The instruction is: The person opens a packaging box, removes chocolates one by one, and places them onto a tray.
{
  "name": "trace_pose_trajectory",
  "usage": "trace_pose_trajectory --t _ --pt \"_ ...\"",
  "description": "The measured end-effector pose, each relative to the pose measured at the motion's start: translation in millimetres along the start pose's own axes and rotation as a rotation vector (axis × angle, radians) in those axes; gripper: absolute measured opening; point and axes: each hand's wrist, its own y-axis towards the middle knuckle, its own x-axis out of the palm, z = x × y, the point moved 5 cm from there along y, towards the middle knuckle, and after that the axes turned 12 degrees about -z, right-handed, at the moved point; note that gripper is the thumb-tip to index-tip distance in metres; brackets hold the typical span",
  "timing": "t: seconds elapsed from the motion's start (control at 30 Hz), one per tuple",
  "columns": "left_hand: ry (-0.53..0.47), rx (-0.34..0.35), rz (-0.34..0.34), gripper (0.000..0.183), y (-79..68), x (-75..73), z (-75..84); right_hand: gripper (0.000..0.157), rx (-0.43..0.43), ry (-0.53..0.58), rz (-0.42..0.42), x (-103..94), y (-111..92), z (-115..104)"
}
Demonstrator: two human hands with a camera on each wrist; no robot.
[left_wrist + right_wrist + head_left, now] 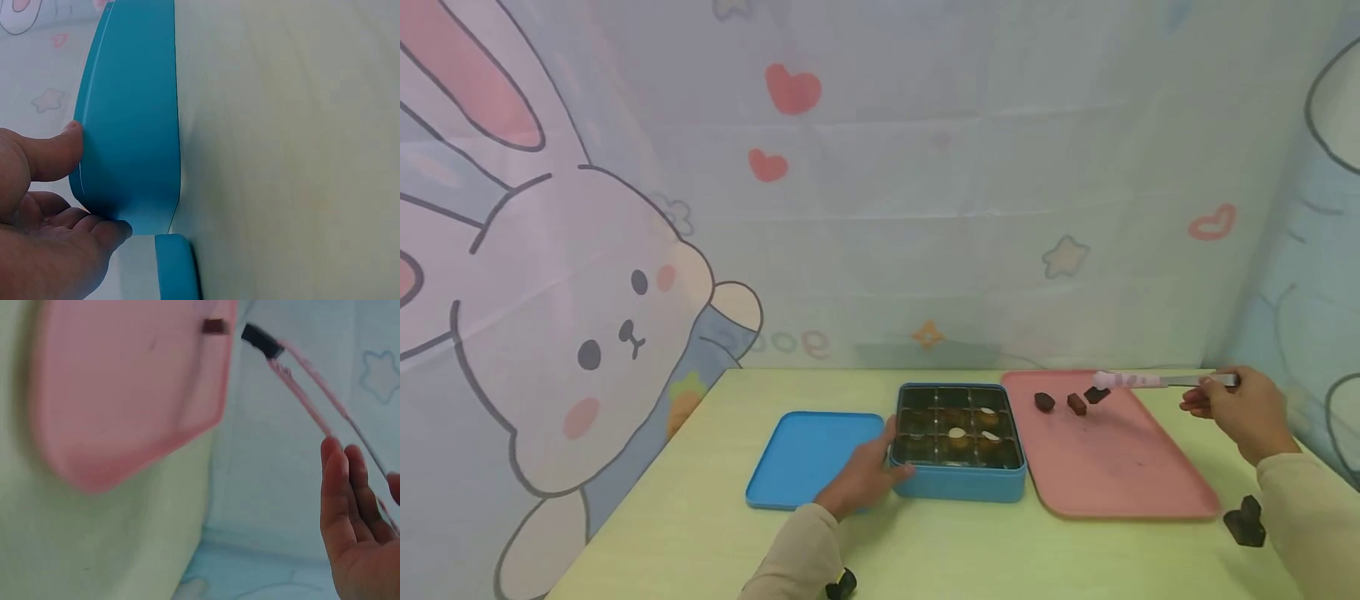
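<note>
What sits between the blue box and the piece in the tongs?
Head view: a dark rounded piece and a reddish-brown block, both on the pink tray.

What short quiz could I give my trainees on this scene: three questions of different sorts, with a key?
1. True or false: the left hand grips the blue box.
2. What do the tongs in the right hand hold? A: the blue lid; B: a dark piece; C: nothing.
3. Fill in the number: apart from the held one, ___ brown pieces lie on the pink tray.

Key: 1, true; 2, B; 3, two.
</note>
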Motion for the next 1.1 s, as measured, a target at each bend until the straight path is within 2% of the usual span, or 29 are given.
trace_pose_trajectory --t 0.17,0.37,0.53,0.8,1.1 --pt "0.003 0.000 0.005 0.083 -0.1 -0.3 -0.7 0.040 0.096 0.000 0.124 -3.1 -5 21" --pt "0.007 0.016 0.000 0.084 0.7 -0.1 -0.6 0.038 0.113 -0.035 0.224 4.3 -5 27" --pt "0.004 0.021 -0.001 0.083 0.0 -0.5 0.0 0.038 0.069 -0.129 0.223 11.0 -10 25" --pt "0.019 0.031 0.009 0.082 -2.8 -1.8 1.1 0.028 -0.004 -0.404 0.200 18.1 -23 26" --pt "0.011 0.033 0.002 0.082 0.9 -0.4 0.6 0.024 -0.053 -0.482 0.218 14.7 -19 19"
